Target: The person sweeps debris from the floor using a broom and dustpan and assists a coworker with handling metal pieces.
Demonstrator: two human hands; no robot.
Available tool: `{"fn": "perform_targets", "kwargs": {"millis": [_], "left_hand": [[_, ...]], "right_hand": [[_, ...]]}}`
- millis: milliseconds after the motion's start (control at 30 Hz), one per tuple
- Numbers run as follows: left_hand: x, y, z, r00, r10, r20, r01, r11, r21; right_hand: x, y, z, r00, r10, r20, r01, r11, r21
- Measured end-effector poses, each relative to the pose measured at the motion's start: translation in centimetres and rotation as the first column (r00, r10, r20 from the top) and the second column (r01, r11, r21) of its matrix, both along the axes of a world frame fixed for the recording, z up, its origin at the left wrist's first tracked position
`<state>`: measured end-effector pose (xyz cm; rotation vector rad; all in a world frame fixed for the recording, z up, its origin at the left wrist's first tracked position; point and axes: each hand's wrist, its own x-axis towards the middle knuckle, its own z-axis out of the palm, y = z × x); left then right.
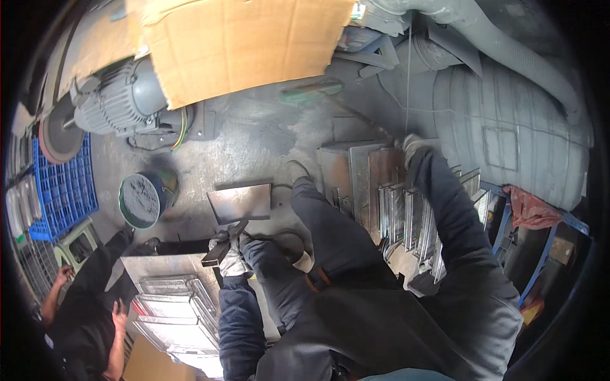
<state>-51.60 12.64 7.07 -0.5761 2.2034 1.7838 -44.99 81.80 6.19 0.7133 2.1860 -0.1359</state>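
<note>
My right hand (417, 146), in a pale work glove, is closed round the upper end of a broom's dark handle (365, 119). The handle slants away to the left, down to the greenish broom head (312, 91) on the floor, blurred. Lower down, my gloved left hand (234, 259) is closed on a dark metal handle (217, 254). It seems to belong to a flat metal dustpan (240, 203) at floor level just beyond; the joint is partly hidden. The dustpan lies left of my shoe, well apart from the broom head.
A grey motor with a grinding wheel (62, 130) and a bucket of grey powder (141, 200) stand left. Cardboard (248, 44) overhangs the far side. Metal sheets (349, 174) and racked frames (413, 216) stand right; more frames (181, 311) lie near-left beside another person (82, 311).
</note>
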Motion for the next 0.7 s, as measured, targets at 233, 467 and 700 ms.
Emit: {"fn": "perform_targets", "kwargs": {"millis": [233,467,700], "left_hand": [[-1.6,2.5,-1.0,0.998,-0.051,0.040,0.057,0.984,-0.169],[-2.4,4.5,-1.8,0.994,-0.103,0.024,0.105,0.977,-0.183],[-1.7,3.5,-1.5,0.986,-0.156,0.052,0.163,0.970,-0.180]], "right_hand": [[-7.0,8.1,1.7,0.967,-0.044,0.249,-0.008,0.979,0.204],[-5.4,8.4,-3.3,0.870,-0.134,0.474,0.031,0.976,0.218],[-3.4,6.6,-4.5,0.849,-0.037,0.527,-0.054,0.986,0.157]]}}
